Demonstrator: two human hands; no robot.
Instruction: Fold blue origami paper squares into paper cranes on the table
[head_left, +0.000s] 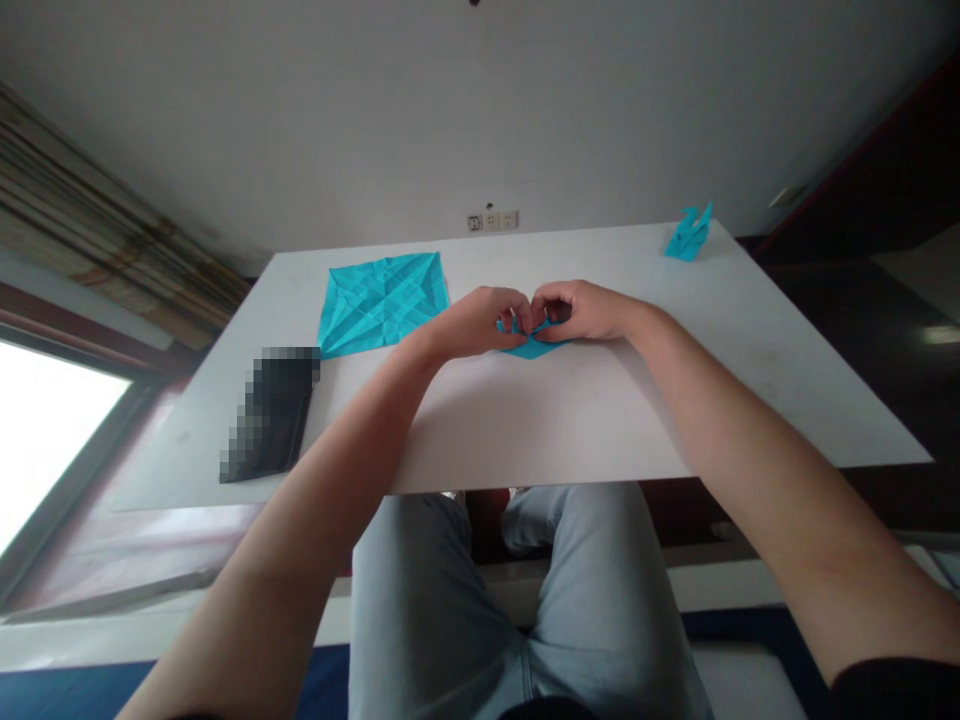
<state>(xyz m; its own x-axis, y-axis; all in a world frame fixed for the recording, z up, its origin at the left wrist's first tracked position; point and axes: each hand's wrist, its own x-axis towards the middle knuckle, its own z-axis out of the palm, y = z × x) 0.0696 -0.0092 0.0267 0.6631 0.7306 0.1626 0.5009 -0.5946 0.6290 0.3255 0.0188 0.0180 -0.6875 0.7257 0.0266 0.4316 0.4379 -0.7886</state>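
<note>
My left hand (484, 320) and my right hand (577, 310) meet at the middle of the white table (540, 420), knuckles almost touching. Both pinch a small folded piece of turquoise paper (534, 347) that lies on the table under the fingers; only its lower edge and a few corners show. The fingers of both hands are curled and pressed onto the paper.
A creased, unfolded turquoise paper square (382, 300) lies flat to the left of my hands. A finished turquoise paper figure (688, 234) stands at the table's far right corner. A dark blurred flat object (270, 415) rests near the left front edge. My knees sit under the table.
</note>
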